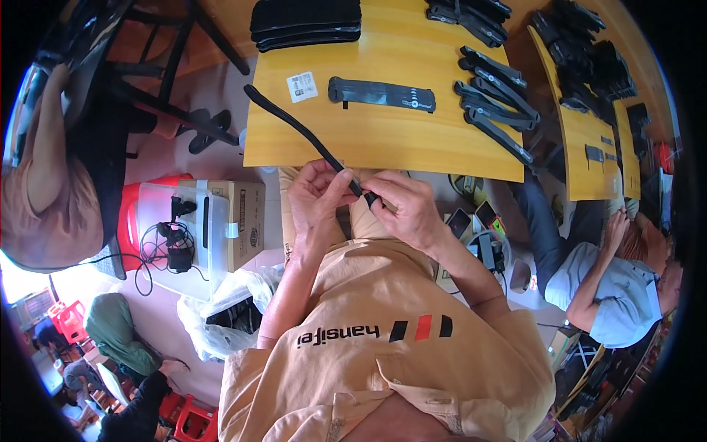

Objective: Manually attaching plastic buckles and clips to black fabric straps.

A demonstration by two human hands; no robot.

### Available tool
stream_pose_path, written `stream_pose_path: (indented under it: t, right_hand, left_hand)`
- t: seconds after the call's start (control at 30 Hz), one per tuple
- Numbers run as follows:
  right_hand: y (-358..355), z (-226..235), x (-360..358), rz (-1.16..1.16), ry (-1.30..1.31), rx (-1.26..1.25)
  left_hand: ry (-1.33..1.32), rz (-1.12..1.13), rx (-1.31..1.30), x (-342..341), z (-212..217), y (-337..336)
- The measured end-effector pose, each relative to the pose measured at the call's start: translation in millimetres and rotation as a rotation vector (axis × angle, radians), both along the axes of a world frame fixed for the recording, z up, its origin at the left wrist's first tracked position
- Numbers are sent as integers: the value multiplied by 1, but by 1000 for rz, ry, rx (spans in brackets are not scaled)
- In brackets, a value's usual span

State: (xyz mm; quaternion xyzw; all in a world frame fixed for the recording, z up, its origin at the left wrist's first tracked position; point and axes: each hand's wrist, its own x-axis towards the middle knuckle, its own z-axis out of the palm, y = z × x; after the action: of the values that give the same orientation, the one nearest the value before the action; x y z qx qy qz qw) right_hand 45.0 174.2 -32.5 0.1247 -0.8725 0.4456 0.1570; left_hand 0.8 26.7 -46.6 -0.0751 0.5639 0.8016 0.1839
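I see a clear plastic bin holding a black cabled charger. Left hand and right hand both pinch a long matte black strap at the yellow tabletop near edge.

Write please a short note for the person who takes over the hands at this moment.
Left hand: pinches the long black strap near its end. Right hand: fingertips on the strap's end piece. The strap runs up and left across the yellow table. One flat grey strap lies mid-table beside a small white label; similar black straps lie in a row at the right, a black stack at the far edge. What is finished cannot be told.
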Motion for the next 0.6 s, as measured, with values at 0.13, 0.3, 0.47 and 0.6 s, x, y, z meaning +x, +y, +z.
stream_pose_path:
  t: [0.13,0.3,0.47,0.6]
  right_hand:
    - [-2,0,0,-29,-46,-18]
    - [0,-4,-5,-85,-216,-159]
    - [-5,-8,-4,-127,-163,-184]
    - [-7,-9,0,-140,-80,-70]
  left_hand:
    - [24,13,-17,1,2,3]
    - [10,28,25,4,-1,6]
    - [88,-2,6,8,-10,8]
    - [75,-30,12,7,-11,7]
